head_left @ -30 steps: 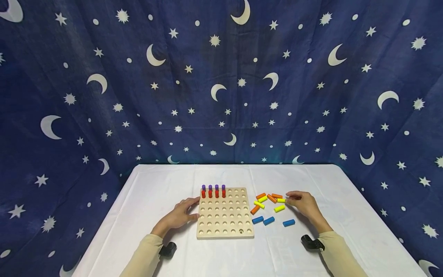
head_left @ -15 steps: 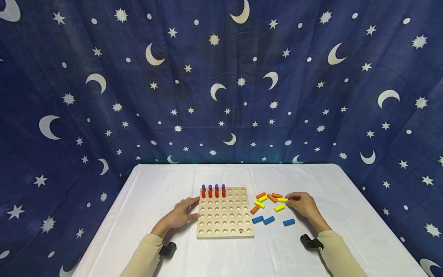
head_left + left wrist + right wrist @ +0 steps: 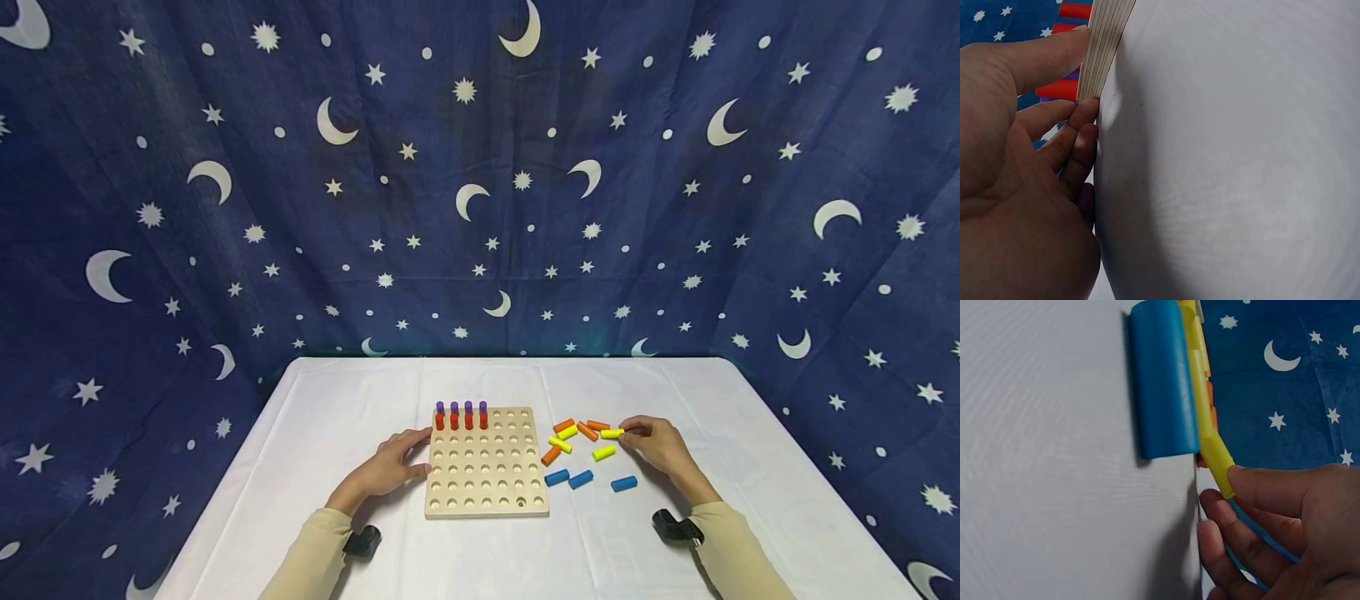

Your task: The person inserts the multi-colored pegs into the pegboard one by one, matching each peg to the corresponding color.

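Note:
In the head view, a wooden pegboard (image 3: 487,471) with rows of round holes lies left of the table's middle. Several purple pegs (image 3: 468,407) stand in its back row, and several red pegs (image 3: 453,422) in the row before it. My left hand (image 3: 386,467) rests against the board's left edge, thumb and fingertips touching its side. My right hand (image 3: 658,442) pinches one end of a yellow peg (image 3: 611,433) between thumb and fingers. Closer up, the right wrist view has my thumb on that yellow peg's end (image 3: 1221,472).
Loose orange pegs (image 3: 587,431) and yellow pegs (image 3: 603,452) lie scattered right of the board. Nearer the front are three blue pegs (image 3: 624,483). Everything lies on a white-covered table (image 3: 637,558), with a dark blue star-and-moon cloth (image 3: 480,225) hanging behind.
My right hand moved very slightly, and the yellow peg at its fingertips tilted a little, more of it showing now. The left hand and the board stay put.

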The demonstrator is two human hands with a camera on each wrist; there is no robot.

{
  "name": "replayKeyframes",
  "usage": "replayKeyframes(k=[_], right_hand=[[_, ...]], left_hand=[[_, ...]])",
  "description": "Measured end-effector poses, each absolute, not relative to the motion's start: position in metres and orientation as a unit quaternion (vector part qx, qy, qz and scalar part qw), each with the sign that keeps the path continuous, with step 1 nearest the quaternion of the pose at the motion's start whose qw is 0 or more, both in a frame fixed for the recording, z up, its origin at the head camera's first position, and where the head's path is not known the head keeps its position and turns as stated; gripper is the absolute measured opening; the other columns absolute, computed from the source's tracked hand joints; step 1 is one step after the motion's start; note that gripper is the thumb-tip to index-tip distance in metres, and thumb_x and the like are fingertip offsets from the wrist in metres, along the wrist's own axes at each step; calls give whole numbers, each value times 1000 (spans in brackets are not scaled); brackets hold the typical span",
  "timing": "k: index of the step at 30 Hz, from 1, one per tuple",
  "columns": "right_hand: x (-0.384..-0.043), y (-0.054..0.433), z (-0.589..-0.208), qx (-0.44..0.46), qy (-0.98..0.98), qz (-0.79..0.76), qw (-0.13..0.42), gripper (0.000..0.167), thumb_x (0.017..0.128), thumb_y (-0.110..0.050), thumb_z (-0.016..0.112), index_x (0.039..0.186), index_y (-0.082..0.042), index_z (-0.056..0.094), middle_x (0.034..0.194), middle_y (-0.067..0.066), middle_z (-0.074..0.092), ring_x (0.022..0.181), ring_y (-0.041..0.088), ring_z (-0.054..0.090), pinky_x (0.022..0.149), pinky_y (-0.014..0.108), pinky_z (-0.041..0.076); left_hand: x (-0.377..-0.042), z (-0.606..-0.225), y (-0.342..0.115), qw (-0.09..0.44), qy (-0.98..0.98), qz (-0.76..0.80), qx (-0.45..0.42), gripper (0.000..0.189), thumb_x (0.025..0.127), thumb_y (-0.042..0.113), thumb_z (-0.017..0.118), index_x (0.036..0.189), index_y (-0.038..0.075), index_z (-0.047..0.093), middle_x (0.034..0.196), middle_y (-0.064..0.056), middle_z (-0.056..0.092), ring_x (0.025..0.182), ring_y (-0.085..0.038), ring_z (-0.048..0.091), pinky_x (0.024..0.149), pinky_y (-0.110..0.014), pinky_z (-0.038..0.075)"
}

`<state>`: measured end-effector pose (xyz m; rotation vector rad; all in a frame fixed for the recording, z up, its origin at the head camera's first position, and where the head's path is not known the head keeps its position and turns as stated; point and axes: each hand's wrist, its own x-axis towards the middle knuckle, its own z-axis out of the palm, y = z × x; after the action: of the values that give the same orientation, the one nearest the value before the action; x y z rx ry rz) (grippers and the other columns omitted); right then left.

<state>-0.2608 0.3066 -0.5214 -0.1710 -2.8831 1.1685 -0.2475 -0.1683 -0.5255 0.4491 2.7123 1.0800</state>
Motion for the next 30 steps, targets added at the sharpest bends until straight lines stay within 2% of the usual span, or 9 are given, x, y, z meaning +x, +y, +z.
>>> replayKeyframes(k=[8, 15, 20, 25, 30], right_hand=[[-257, 300, -513, -58, -919, 389, 30, 22, 92, -13, 66, 112, -4, 70, 98, 11, 72, 89, 21, 65, 67, 25, 48], [-254, 289, -503, -48, -918, 387, 65, 27, 93, -16, 64, 118, -5, 70, 109, 17, 72, 97, 30, 68, 72, 28, 51], [-254, 281, -500, -46, -899, 429, 69, 30, 96, -19, 62, 123, -7, 68, 120, 19, 67, 95, 26, 69, 70, 25, 56], [-256, 271, -496, -25, -885, 459, 75, 28, 95, -16, 62, 122, -7, 68, 118, 19, 67, 91, 22, 71, 72, 25, 60], [-259, 259, -491, -9, -885, 461, 61, 30, 94, -14, 63, 122, -6, 68, 115, 16, 68, 92, 19, 69, 74, 25, 59]], left_hand=[[-248, -528, -168, 95, 913, 365, 154, 66, 87, 30, 73, 146, 15, 47, 144, -8, 54, 136, -33, 43, 117, -60, 22], [-248, -526, -168, 101, 916, 360, 144, 66, 87, 31, 73, 146, 17, 47, 145, -9, 53, 138, -34, 42, 118, -59, 22], [-248, -527, -168, 102, 916, 360, 144, 67, 87, 32, 73, 146, 17, 47, 145, -9, 53, 138, -34, 42, 118, -59, 22], [-248, -529, -169, 103, 916, 358, 145, 67, 87, 32, 73, 147, 18, 47, 145, -7, 53, 137, -32, 42, 117, -59, 23], [-248, -527, -169, 98, 915, 362, 150, 67, 87, 31, 73, 146, 16, 47, 144, -8, 54, 136, -33, 43, 117, -59, 23]])
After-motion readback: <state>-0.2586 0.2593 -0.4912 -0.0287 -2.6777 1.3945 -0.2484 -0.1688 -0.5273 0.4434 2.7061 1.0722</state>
